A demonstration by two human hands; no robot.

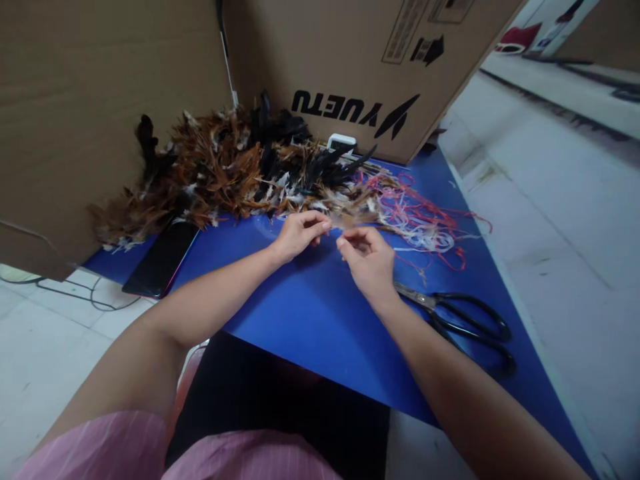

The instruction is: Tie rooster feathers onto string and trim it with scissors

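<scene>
My left hand (301, 235) is closed in a pinch above the blue tabletop (295, 293), thumb against forefinger. Facing it across a small gap, my right hand (367, 260) also pinches thumb and fingertips together. Blurred brownish fluff (353, 215) shows just beyond the fingertips; whether it is held or lies in the pile behind cannot be told. Anything between the fingers is too small to make out. Behind both hands spreads a heap of brown, black and white feathers (215, 173). Black-handled scissors (450, 313) lie beside my right wrist, their blades partly hidden by it.
Tangled pink and white strings (420, 220) lie at the right of the feathers. A dark-screened phone (163, 257) rests near the left edge. A large cardboard box (320, 60) walls off the back, with a small white device (342, 142) at its foot.
</scene>
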